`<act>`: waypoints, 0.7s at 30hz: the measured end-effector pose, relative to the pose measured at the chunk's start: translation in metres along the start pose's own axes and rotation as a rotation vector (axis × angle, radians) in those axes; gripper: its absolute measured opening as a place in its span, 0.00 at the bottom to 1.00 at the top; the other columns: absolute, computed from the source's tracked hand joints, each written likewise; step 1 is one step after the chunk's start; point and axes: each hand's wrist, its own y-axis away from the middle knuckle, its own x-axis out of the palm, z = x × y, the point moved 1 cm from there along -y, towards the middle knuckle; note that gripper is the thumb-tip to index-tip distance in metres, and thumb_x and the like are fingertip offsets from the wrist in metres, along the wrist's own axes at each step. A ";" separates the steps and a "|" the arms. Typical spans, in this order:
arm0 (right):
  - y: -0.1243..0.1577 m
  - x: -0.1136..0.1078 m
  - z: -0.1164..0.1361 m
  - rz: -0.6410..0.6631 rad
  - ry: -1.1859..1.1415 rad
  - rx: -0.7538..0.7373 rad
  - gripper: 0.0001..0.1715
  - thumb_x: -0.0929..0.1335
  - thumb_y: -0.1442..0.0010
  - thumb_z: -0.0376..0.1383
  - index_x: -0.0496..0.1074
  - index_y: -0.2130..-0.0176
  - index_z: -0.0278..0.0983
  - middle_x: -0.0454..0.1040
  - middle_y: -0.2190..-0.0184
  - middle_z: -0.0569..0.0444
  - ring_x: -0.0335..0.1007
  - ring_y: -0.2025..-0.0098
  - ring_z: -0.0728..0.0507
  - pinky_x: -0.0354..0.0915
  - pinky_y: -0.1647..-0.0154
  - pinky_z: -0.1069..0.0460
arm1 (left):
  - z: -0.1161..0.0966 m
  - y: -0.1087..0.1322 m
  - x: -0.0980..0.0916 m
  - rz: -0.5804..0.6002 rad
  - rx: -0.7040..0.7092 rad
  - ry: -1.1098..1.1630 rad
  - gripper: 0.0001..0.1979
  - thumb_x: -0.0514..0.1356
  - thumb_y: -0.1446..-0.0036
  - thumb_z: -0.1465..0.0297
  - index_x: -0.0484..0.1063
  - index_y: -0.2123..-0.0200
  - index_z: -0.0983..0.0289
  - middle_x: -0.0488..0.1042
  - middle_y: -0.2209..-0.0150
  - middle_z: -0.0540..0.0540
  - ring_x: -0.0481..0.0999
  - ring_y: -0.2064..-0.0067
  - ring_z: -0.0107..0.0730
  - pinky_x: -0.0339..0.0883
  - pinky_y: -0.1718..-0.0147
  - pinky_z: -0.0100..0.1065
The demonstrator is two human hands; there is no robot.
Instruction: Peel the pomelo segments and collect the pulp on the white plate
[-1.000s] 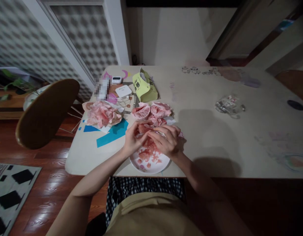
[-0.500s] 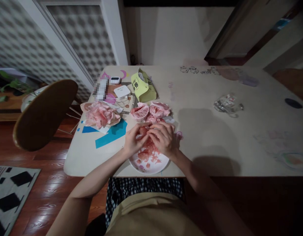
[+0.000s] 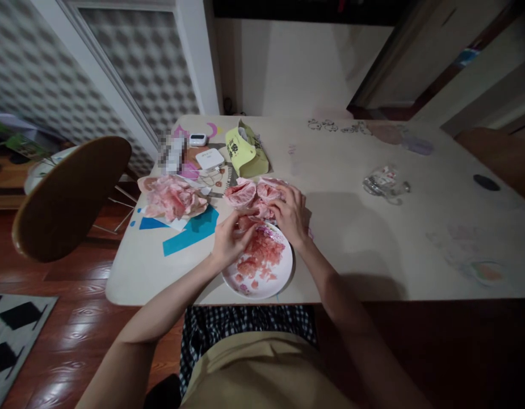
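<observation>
My left hand (image 3: 229, 237) is over the left rim of a white plate (image 3: 283, 279), fingers closed round a reddish piece of pomelo (image 3: 245, 221). Loose pink-red pomelo pulp (image 3: 262, 253) lies on the plate. Just beyond the plate, my right hand (image 3: 293, 216) reaches to the pink pomelo scraps (image 3: 264, 211), its fingers bent together at them. Whatever is between those fingertips is hidden. Pink-white pomelo sections (image 3: 240, 194) lie behind, beside the fingers.
Pomelo peel (image 3: 173, 199) is piled at the left on paper, beside a blue-teal sheet (image 3: 189, 233). Farther back are a yellow-green bag (image 3: 247, 150), a white box-shaped device (image 3: 210, 159) and a small white gadget (image 3: 198, 140). A crumpled clear plastic package (image 3: 385, 183) lies right.
My right hand has moved away from my left, forward and right to the scraps behind the plate. The left hand stays near the rim with its pomelo piece. More pulp now shows.
</observation>
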 end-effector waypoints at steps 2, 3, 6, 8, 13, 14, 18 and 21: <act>0.000 0.002 0.000 0.023 0.023 -0.046 0.10 0.70 0.36 0.29 0.81 0.61 0.41 0.71 0.37 0.48 0.62 0.33 0.34 0.62 0.35 0.36 | 0.000 -0.001 0.000 -0.007 0.014 0.003 0.13 0.66 0.36 0.68 0.75 0.49 0.60 0.84 0.51 0.56 0.85 0.52 0.37 0.78 0.50 0.36; 0.000 0.002 0.000 0.030 0.035 -0.062 0.11 0.70 0.36 0.28 0.81 0.60 0.41 0.70 0.36 0.48 0.61 0.31 0.34 0.62 0.34 0.36 | 0.000 -0.001 0.000 -0.011 0.020 0.006 0.13 0.66 0.36 0.68 0.75 0.49 0.60 0.84 0.51 0.57 0.85 0.52 0.37 0.78 0.51 0.36; 0.001 0.000 0.000 0.041 0.058 -0.084 0.14 0.68 0.35 0.27 0.81 0.58 0.42 0.69 0.34 0.48 0.59 0.30 0.34 0.63 0.34 0.36 | 0.000 -0.002 0.000 -0.014 0.024 0.020 0.13 0.66 0.36 0.68 0.75 0.49 0.61 0.84 0.51 0.57 0.85 0.52 0.37 0.78 0.51 0.36; 0.001 -0.002 0.000 0.035 0.054 -0.089 0.14 0.68 0.34 0.27 0.81 0.57 0.43 0.70 0.34 0.49 0.59 0.30 0.34 0.63 0.34 0.36 | 0.000 -0.002 0.000 -0.011 0.026 0.031 0.13 0.66 0.36 0.69 0.74 0.49 0.61 0.84 0.51 0.57 0.85 0.51 0.37 0.78 0.50 0.36; 0.001 -0.005 0.000 -0.042 -0.008 -0.030 0.10 0.69 0.34 0.30 0.81 0.62 0.42 0.75 0.40 0.48 0.63 0.33 0.36 0.63 0.35 0.37 | 0.001 -0.002 0.000 -0.005 0.027 0.027 0.14 0.66 0.36 0.70 0.74 0.48 0.61 0.83 0.51 0.57 0.85 0.52 0.36 0.79 0.51 0.36; 0.001 -0.006 0.001 -0.052 -0.020 -0.020 0.09 0.69 0.34 0.30 0.81 0.62 0.41 0.75 0.41 0.48 0.63 0.33 0.36 0.63 0.35 0.37 | 0.001 -0.002 0.000 -0.004 0.028 0.020 0.14 0.66 0.36 0.69 0.74 0.48 0.61 0.83 0.51 0.57 0.85 0.51 0.36 0.79 0.51 0.36; 0.004 -0.015 0.009 -0.105 -0.048 -0.066 0.12 0.68 0.33 0.29 0.81 0.59 0.42 0.77 0.44 0.49 0.67 0.35 0.38 0.64 0.37 0.40 | 0.001 -0.001 0.000 -0.006 0.035 0.018 0.13 0.66 0.36 0.70 0.74 0.48 0.61 0.84 0.51 0.57 0.85 0.50 0.36 0.78 0.49 0.35; 0.008 -0.027 0.022 -0.170 -0.112 -0.127 0.12 0.68 0.31 0.30 0.80 0.53 0.42 0.81 0.50 0.50 0.73 0.42 0.41 0.65 0.40 0.43 | 0.000 -0.001 0.000 -0.010 0.030 0.028 0.13 0.65 0.35 0.70 0.74 0.48 0.61 0.83 0.50 0.57 0.84 0.50 0.35 0.77 0.48 0.34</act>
